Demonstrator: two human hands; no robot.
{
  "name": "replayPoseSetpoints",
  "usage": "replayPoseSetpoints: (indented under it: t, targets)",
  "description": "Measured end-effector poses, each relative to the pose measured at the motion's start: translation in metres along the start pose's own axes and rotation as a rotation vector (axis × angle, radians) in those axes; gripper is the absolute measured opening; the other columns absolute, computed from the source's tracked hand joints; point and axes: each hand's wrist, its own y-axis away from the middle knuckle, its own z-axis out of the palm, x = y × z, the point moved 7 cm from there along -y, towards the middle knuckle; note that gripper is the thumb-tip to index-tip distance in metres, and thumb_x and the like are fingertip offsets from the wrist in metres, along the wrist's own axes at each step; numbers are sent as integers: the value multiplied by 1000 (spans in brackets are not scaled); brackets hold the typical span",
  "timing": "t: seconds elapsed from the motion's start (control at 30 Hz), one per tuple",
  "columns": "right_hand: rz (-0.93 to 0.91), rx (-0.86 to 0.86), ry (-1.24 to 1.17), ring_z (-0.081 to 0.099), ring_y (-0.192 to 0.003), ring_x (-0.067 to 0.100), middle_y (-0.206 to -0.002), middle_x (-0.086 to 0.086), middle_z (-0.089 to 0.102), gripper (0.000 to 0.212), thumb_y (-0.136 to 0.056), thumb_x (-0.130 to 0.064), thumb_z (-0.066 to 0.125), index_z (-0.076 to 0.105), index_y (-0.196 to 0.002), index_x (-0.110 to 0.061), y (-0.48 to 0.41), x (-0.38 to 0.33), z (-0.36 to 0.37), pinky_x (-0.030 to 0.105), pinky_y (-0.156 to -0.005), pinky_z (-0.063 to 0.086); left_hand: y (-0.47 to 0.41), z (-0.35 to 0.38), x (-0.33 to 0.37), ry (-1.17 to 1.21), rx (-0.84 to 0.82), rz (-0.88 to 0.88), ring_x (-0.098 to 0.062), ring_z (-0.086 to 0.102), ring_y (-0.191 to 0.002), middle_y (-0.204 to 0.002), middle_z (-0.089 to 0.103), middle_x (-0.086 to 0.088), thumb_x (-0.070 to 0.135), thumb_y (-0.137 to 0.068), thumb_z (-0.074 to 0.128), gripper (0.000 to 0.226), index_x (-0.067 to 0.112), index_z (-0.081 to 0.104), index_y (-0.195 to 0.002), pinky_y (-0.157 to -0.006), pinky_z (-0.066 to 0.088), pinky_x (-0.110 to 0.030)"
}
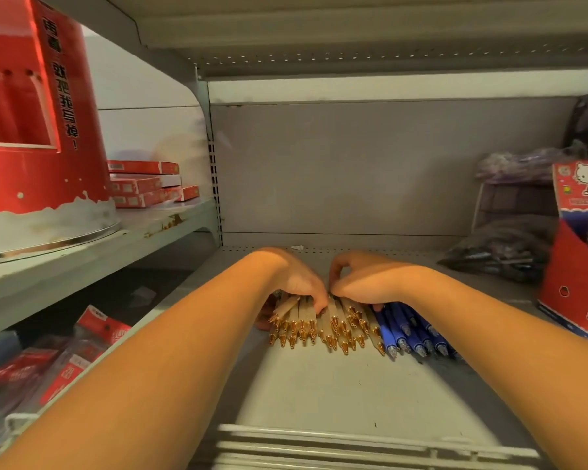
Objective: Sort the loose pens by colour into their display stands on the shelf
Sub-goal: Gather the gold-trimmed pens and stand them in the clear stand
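Observation:
A heap of cream pens with gold tips point(323, 325) lies on the grey shelf point(319, 391), tips pointing toward me. Several blue pens point(409, 330) lie beside them on the right. My left hand point(294, 276) rests on the cream pens with its fingers curled down over their barrels. My right hand point(364, 279) sits over the boundary between cream and blue pens, fingers curled and pinching at the pen ends. The far ends of the pens are hidden under both hands. A red cartoon-cat display stand point(577, 252) stands at the right edge.
A big red cylindrical stand point(31, 113) and flat red boxes point(143, 183) sit on the higher left shelf. Dark bagged pens point(499, 252) lie at the back right. Packaged goods point(65, 361) lie lower left. A wire rail point(353, 439) edges the shelf front.

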Motion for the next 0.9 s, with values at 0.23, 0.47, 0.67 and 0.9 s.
replayPoseSetpoints:
  t: [0.23,0.47,0.67,0.9]
  targets:
    - [-3,24,-35,62,-62,14,-84,1,68,15,-91,-21,58,61,-106,-22,3,-3,-1,21,-47,49,3,2,5,-106,24,39,-16,52,-57,-62,58,-8,28,-95,56,25,11,49,-78,-35,42,-13]
    - [-9,-11,-59,59,-43,3,-89,2,69,15,-88,-15,61,66,-98,-24,5,1,-2,16,-42,45,-1,4,0,-183,1,24,-17,54,-40,-67,56,-10,20,-93,53,16,5,60,-94,-38,47,-17]
    - [23,3,-16,65,-59,14,-86,2,66,8,-89,-20,63,65,-96,-21,6,-1,2,18,-45,49,0,5,-3,-162,5,-9,-23,56,-48,-71,58,-14,17,-90,50,16,5,61,-90,-39,49,-19]
    - [33,43,-86,64,-54,15,-88,8,73,10,-90,-16,60,57,-99,-16,14,2,-1,22,-47,50,-9,-3,-16,-82,95,-53,-17,51,-48,-62,54,-5,16,-85,54,6,12,55,-90,-50,46,-21]
